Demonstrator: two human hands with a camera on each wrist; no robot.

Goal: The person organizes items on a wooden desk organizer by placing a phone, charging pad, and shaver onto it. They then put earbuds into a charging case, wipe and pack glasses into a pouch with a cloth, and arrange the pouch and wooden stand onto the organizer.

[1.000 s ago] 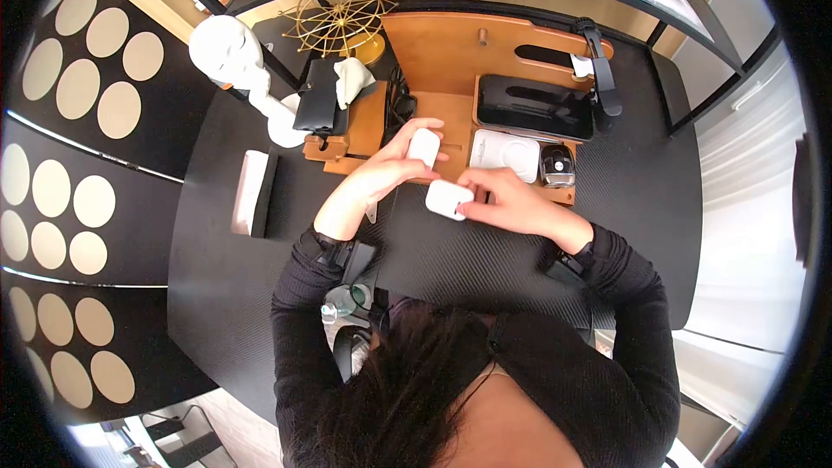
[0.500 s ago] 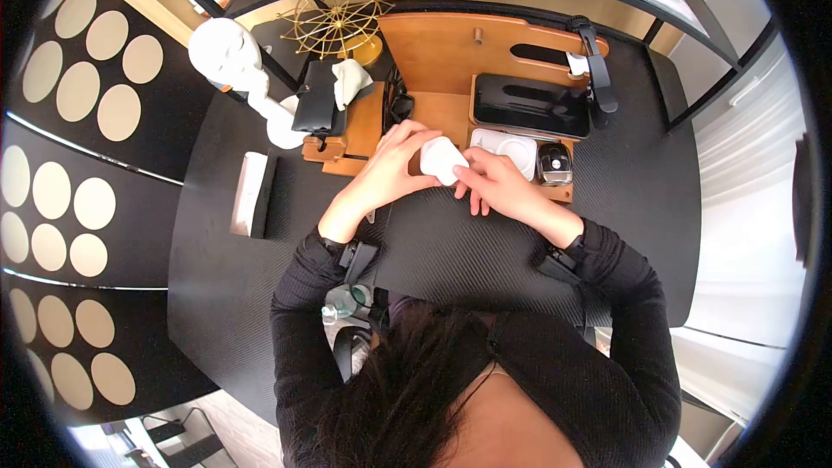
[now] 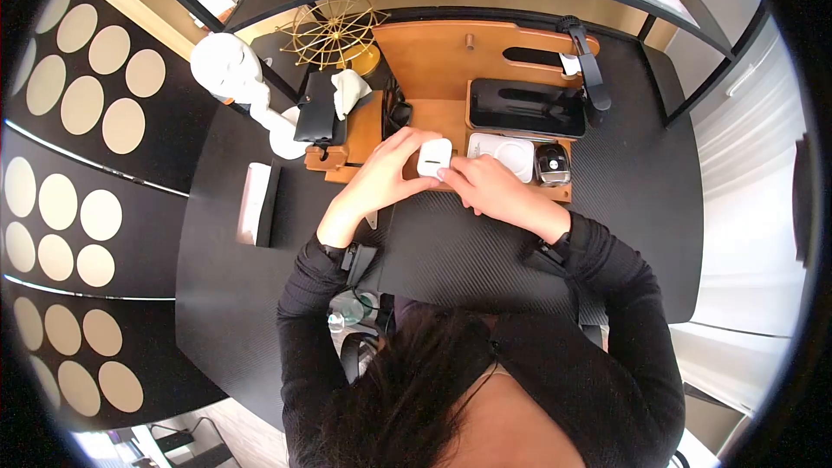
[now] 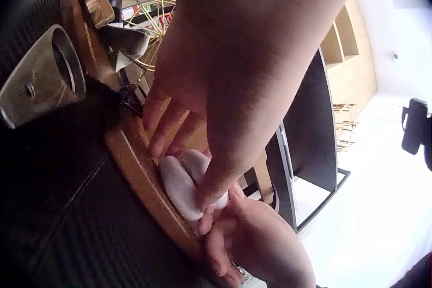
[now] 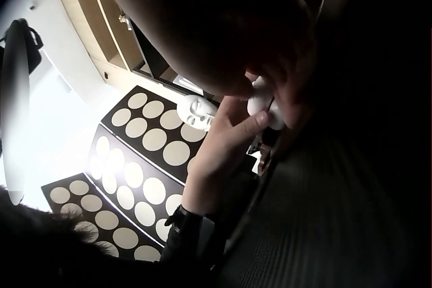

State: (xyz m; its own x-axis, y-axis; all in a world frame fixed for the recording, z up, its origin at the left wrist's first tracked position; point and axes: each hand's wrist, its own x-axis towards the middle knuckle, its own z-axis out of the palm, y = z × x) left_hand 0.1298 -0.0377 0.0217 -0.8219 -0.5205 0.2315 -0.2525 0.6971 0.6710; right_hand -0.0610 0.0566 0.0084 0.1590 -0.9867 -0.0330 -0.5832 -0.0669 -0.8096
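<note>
Two small white rounded cases, like earbud cases, lie against each other between the hands. In the head view the upper white case [image 3: 434, 156] shows a short dark slot and covers the other. The left wrist view shows the second white case [image 4: 178, 188] pressed alongside. My left hand [image 3: 379, 178] holds the pair from the left, thumb at the near edge and fingers around the far side. My right hand [image 3: 496, 190] pinches the near right corner. Both hands are over the front of a brown wooden organizer [image 3: 433, 114].
In the organizer lie a black phone [image 3: 527, 107], a white tray with a round pad [image 3: 513, 156] and a small black-and-clear box [image 3: 553, 165]. A headband-like black strap [image 3: 589, 69] hangs at right. Left stand a white sculpted head [image 3: 224, 68], a gold wheel ornament [image 3: 334, 33] and a narrow box [image 3: 257, 204].
One second ago each hand held one white case, apart from each other. The right hand has moved up and left, bringing its case against the left hand's; the dark slot now faces up.
</note>
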